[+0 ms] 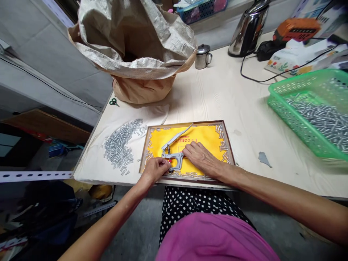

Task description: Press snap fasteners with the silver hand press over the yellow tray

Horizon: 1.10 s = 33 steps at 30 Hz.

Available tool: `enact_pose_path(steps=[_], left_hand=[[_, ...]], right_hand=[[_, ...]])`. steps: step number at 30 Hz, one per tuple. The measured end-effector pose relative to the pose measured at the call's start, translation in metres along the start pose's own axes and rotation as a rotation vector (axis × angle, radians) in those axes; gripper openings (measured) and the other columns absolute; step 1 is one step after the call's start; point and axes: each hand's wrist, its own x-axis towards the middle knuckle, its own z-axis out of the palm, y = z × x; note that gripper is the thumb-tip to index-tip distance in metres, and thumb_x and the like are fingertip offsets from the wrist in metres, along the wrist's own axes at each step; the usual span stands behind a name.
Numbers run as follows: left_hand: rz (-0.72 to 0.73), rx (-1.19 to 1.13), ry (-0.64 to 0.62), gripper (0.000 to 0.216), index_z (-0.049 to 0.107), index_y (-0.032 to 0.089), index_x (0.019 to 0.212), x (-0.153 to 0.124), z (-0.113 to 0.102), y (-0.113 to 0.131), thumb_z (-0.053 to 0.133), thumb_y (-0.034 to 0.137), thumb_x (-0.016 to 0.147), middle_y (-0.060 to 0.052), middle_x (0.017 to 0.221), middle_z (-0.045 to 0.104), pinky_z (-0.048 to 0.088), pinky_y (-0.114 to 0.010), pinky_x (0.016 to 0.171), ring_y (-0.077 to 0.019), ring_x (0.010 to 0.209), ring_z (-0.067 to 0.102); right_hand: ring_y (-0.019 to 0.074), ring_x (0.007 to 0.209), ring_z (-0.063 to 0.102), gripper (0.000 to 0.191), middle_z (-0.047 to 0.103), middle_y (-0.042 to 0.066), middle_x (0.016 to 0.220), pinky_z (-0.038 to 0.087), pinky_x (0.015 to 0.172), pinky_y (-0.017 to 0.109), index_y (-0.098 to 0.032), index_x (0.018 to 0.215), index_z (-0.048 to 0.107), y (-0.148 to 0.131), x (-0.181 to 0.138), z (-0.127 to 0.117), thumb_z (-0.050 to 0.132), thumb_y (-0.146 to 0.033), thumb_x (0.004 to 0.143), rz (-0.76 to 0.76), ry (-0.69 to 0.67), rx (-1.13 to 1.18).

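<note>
Grey hand press pliers [176, 156] lie over a shallow yellow-lined tray [232, 156], their upper lever [177, 137] raised and a dark spring showing below it. My right hand [199, 156] is closed around the end of the pliers' lower handle. At the jaw, beside a small red part [170, 161], the fingertips of my left hand [156, 168] are pinched together. Whatever they hold is too small to make out. Small metal pins [223, 145] lie along the tray's edges. To the left, a heap of similar silvery pieces [118, 145] rests on a white cloth [91, 165].
A large open woven sack [144, 88] stands behind the tray, with small green-handled scissors [114, 102] near it. On the right is a green basket [296, 123] of metal pieces. Farther back are a lidded metal cup [201, 59], a kettle [246, 30] and a cord [252, 79].
</note>
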Motion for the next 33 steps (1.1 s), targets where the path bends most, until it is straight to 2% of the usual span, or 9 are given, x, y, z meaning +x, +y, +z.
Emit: enact_pose_path(steps=[4,7,11,19,22,24,26,29,33], left_hand=[[-0.062,-0.091,-0.068,0.026,0.060,0.016,0.055,0.002,-0.003,0.007,0.075,0.036,0.059,0.001,0.048,0.058,0.042,-0.022,0.051,-0.0105,0.047,0.051],[-0.050,-0.092,-0.075,0.026,0.062,0.016,0.055,0.002,-0.004,0.007,0.077,0.036,0.059,0.002,0.047,0.057,0.041,-0.021,0.050,-0.0100,0.045,0.050],[-0.010,-0.038,-0.048,0.024,0.062,0.016,0.053,0.002,-0.002,0.002,0.074,0.034,0.063,0.002,0.046,0.056,0.035,-0.020,0.048,-0.0093,0.044,0.047],[-0.031,0.128,-0.002,0.027,0.057,0.017,0.045,0.003,0.000,0.003,0.068,0.028,0.067,0.002,0.041,0.051,0.028,-0.021,0.046,-0.0088,0.041,0.041],[-0.040,0.167,-0.034,0.028,0.057,0.017,0.045,0.006,-0.001,0.007,0.065,0.028,0.069,0.002,0.041,0.053,0.027,-0.021,0.046,-0.0086,0.041,0.041],[-0.051,0.187,-0.041,0.028,0.058,0.016,0.047,0.007,-0.001,0.010,0.063,0.029,0.071,0.002,0.042,0.054,0.029,-0.021,0.047,-0.0088,0.043,0.042],[-0.074,0.234,-0.028,0.029,0.059,0.016,0.047,0.004,-0.001,0.014,0.063,0.029,0.072,0.003,0.042,0.051,0.030,-0.021,0.049,-0.0089,0.044,0.043],[-0.120,0.317,-0.015,0.028,0.059,0.015,0.046,-0.007,0.003,0.021,0.065,0.025,0.072,0.005,0.041,0.046,0.029,-0.022,0.049,-0.0087,0.047,0.043],[-0.183,0.256,-0.024,0.017,0.066,0.015,0.055,-0.007,0.003,0.019,0.073,0.026,0.067,0.006,0.046,0.049,0.034,-0.021,0.050,-0.0097,0.051,0.048]], right_hand=[[0.0236,0.086,0.039,0.020,0.055,0.008,0.093,0.032,0.073,0.035,-0.018,0.099,0.052,0.001,-0.002,0.003,0.033,-0.013,0.099,0.023,-0.001,0.057],[0.0233,0.086,0.038,0.021,0.055,0.007,0.094,0.032,0.075,0.035,-0.018,0.099,0.052,0.001,-0.003,0.004,0.032,-0.013,0.100,0.020,-0.002,0.077],[0.0231,0.087,0.039,0.020,0.056,0.007,0.093,0.033,0.077,0.035,-0.018,0.098,0.053,0.003,-0.002,0.005,0.034,-0.013,0.100,0.002,-0.008,0.061],[0.0222,0.090,0.042,0.013,0.059,0.007,0.097,0.035,0.078,0.034,-0.019,0.100,0.058,0.008,-0.001,0.002,0.045,-0.019,0.098,0.004,-0.082,0.141],[0.0239,0.099,0.047,0.014,0.061,0.009,0.111,0.039,0.081,0.036,-0.018,0.102,0.059,0.014,0.006,-0.008,0.050,-0.026,0.097,0.021,-0.123,0.146],[0.0289,0.113,0.046,0.029,0.054,0.014,0.132,0.040,0.088,0.041,-0.018,0.116,0.058,0.023,0.011,-0.016,0.056,-0.037,0.094,0.028,-0.095,0.119],[0.0353,0.128,0.040,0.056,0.045,0.017,0.145,0.038,0.097,0.049,-0.017,0.131,0.051,0.033,0.016,-0.023,0.063,-0.049,0.087,0.003,-0.060,0.091],[0.0407,0.129,0.043,0.076,0.054,0.019,0.138,0.034,0.102,0.058,-0.017,0.136,0.052,0.052,0.017,-0.020,0.067,-0.062,0.076,-0.070,-0.083,0.084],[0.0439,0.112,0.058,0.079,0.064,0.023,0.124,0.038,0.092,0.063,-0.019,0.126,0.064,0.083,0.022,0.025,0.068,-0.068,0.064,-0.077,-0.091,0.084]])
